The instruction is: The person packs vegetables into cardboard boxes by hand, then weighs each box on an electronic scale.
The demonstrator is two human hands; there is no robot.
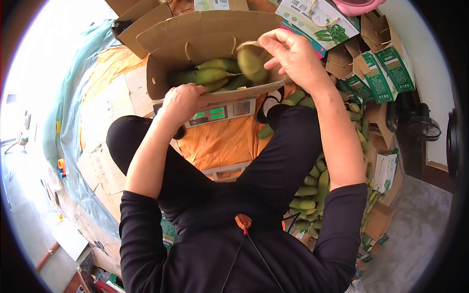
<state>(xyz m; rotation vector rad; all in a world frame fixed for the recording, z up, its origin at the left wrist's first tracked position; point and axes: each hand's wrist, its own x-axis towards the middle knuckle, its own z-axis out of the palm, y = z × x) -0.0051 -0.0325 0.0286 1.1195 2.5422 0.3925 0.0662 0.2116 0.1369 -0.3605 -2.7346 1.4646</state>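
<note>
An open cardboard box (210,36) stands on a digital scale (229,111) with lit green digits. Several long green radishes (202,76) lie inside it. My left hand (183,101) is closed over the near wall of the box at its left part, fingertips inside the rim. Over the right side of the box, my right hand (295,58) pinches the upper end of a motion-blurred green radish (251,64), which hangs tilted from the fingers. The exact grip is smeared by motion.
A pile of green radishes (312,190) lies to my right, beside my leg. Several green-and-white cartons (391,73) and a printed white box (317,22) stand at the upper right. Flattened cardboard (110,102) lies at left; orange sheeting (210,146) is under the scale.
</note>
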